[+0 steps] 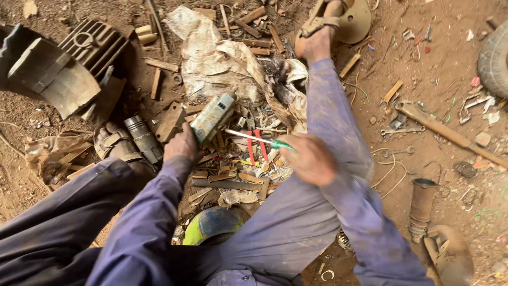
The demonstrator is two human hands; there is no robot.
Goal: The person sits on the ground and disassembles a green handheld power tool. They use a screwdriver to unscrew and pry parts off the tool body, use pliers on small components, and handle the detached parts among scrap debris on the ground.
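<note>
Grasping a grimy metal cylinder part (212,115), the left hand (181,145) held it tilted above the scrap-strewn dirt floor (434,79), while the right hand (309,159), clenched on a green-handled screwdriver (257,139), aimed its tip at the part's lower end. Judging by this, the part looked intact, prying barely begun

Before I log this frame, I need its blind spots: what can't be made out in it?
Head view only:
- Right hand: motion-blurred; its grip on the screwdriver is unclear.
- Screwdriver tip: lost against the metal part in the left hand.
- Tyre: cut off by the right edge.
- Scraps under the cloth: hidden.
- Pliers: jaws buried in clutter.
</note>
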